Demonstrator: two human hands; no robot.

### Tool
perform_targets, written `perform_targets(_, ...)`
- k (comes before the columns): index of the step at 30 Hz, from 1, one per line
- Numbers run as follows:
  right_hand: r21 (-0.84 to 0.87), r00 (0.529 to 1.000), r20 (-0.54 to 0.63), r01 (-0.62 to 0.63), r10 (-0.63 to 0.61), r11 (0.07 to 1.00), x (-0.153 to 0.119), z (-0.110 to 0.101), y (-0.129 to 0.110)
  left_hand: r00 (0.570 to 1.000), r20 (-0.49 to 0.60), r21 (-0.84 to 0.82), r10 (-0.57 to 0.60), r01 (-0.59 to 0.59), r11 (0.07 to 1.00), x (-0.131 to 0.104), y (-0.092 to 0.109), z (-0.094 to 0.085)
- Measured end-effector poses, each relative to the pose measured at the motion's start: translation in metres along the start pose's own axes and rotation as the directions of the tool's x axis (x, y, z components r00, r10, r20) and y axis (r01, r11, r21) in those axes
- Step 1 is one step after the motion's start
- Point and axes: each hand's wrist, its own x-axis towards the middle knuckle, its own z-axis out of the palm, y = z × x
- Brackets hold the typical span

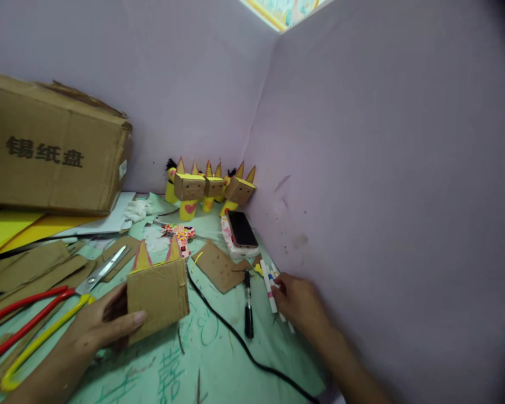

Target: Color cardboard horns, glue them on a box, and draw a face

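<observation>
In my left hand [105, 325] is a small cardboard box head [157, 300], thumb on its plain front and fingers behind it. Two pointed yellow ears [142, 257] with pink edges stand on its top. My right hand [297, 297] is at the wall side of the table, its fingers curled and pinched at a small bunch of white markers [268, 286]. Which marker the fingertips grip is partly hidden. A black marker [248, 308] lies left of that hand. Scissors with red handles [54, 297] lie left of my left hand, beside a yellow scissor handle [46, 336].
Finished cardboard-headed figures [189, 193] stand in the corner. A phone [242, 229] rests on a white case nearby. A glue gun [180, 233] with a flowered body and a black cable [235, 336] lie mid-table. Cardboard scraps [219, 266] and a large carton [54, 151] are around.
</observation>
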Motion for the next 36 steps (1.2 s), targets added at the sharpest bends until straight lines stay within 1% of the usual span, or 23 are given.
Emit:
perform_targets(3, -0.062, 0.997, 0.047, -0.055, 0.058, 0.997, -0.001, 0.001, 0.000, 0.997, 0.070, -0.019, -0.012, 0.014, 1.000, -0.001, 0.000, -0.001)
perform_targets(7, -0.119, 0.989, 0.112, -0.078, 0.091, 0.990, 0.002, 0.000, -0.001, 0.999, 0.044, -0.027, 0.001, 0.000, 1.000, -0.003, 0.004, 0.000)
perform_targets(12, -0.132, 0.975, 0.179, -0.107, 0.130, 0.985, 0.006, -0.002, 0.000, 0.999, 0.034, -0.081, 0.025, -0.022, 0.996, -0.003, 0.003, 0.002)
perform_targets(16, -0.127, 0.964, 0.204, -0.147, 0.171, 0.981, 0.012, -0.001, -0.005, 0.997, -0.044, -0.169, 0.062, -0.068, 0.983, -0.001, -0.006, 0.003)
perform_targets(18, -0.116, 0.962, 0.211, -0.148, 0.170, 0.982, 0.015, 0.000, -0.009, 0.991, -0.102, -0.180, 0.089, -0.106, 0.978, 0.000, -0.012, 0.003)
perform_targets(21, -0.106, 0.961, 0.220, -0.149, 0.170, 0.983, 0.019, 0.002, -0.016, 0.977, -0.165, -0.137, 0.136, -0.159, 0.978, 0.000, -0.020, 0.004)
perform_targets(25, -0.088, 0.965, 0.211, -0.143, 0.159, 0.986, 0.022, 0.004, -0.021, 0.948, -0.268, -0.058, 0.169, -0.191, 0.980, 0.002, -0.027, 0.004)
perform_targets(26, -0.086, 0.965, 0.208, -0.146, 0.161, 0.986, 0.022, 0.004, -0.022, 0.946, -0.275, -0.050, 0.172, -0.192, 0.980, 0.004, -0.028, 0.003)
perform_targets(28, -0.080, 0.966, 0.201, -0.152, 0.165, 0.985, 0.021, 0.000, -0.020, 0.952, -0.253, -0.034, 0.172, -0.187, 0.982, 0.007, -0.031, 0.001)
perform_targets(30, -0.070, 0.967, 0.192, -0.154, 0.165, 0.985, 0.017, -0.009, -0.016, 0.953, -0.247, -0.018, 0.174, -0.184, 0.983, 0.009, -0.033, -0.001)
perform_targets(33, -0.046, 0.970, 0.185, -0.153, 0.159, 0.987, 0.009, -0.027, -0.010, 0.940, -0.276, 0.008, 0.199, -0.204, 0.979, 0.011, -0.032, -0.002)
perform_targets(35, 0.037, 0.971, 0.198, -0.142, 0.132, 0.989, 0.001, -0.037, -0.009, 0.940, -0.273, 0.019, 0.204, -0.206, 0.978, 0.011, -0.030, -0.003)
perform_targets(36, 0.133, 0.975, 0.196, -0.134, 0.107, 0.982, -0.003, -0.040, -0.010, 0.943, -0.266, 0.021, 0.200, -0.202, 0.979, 0.011, -0.028, -0.003)
